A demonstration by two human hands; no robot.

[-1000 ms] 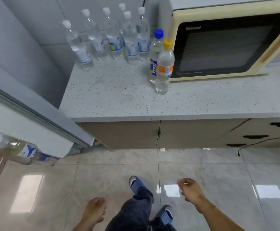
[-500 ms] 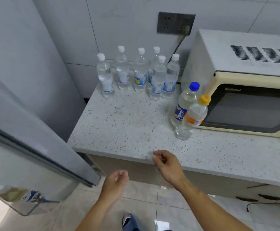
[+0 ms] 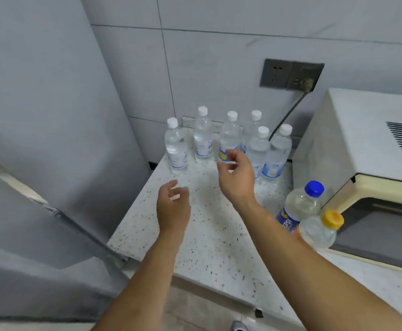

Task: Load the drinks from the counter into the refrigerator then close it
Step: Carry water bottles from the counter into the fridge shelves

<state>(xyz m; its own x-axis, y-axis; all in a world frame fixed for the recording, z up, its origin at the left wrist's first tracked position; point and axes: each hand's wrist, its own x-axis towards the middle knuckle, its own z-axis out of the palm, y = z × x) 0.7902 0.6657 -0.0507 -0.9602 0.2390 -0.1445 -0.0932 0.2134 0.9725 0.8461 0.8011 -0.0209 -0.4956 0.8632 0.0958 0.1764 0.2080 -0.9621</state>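
Both my hands, left (image 3: 173,206) and right (image 3: 237,177), reach over the table (image 3: 214,247), each grip spread and holding nothing. Six water bottles (image 3: 203,137), the blue-capped bottle (image 3: 300,206) and the orange-capped bottle (image 3: 319,230) remain unloaded. The refrigerator door (image 3: 51,211) appears open.

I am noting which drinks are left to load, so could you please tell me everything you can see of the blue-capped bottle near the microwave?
The blue-capped bottle is clear plastic with a round blue screw cap, a pale, near-clear drink inside and a blue and yellow label reading partly "EPSI". It stands upright on the speckled counter, in front of the microwave, right beside the orange-capped bottle, which overlaps it in this view. Neither hand touches it; the right forearm hides its base.
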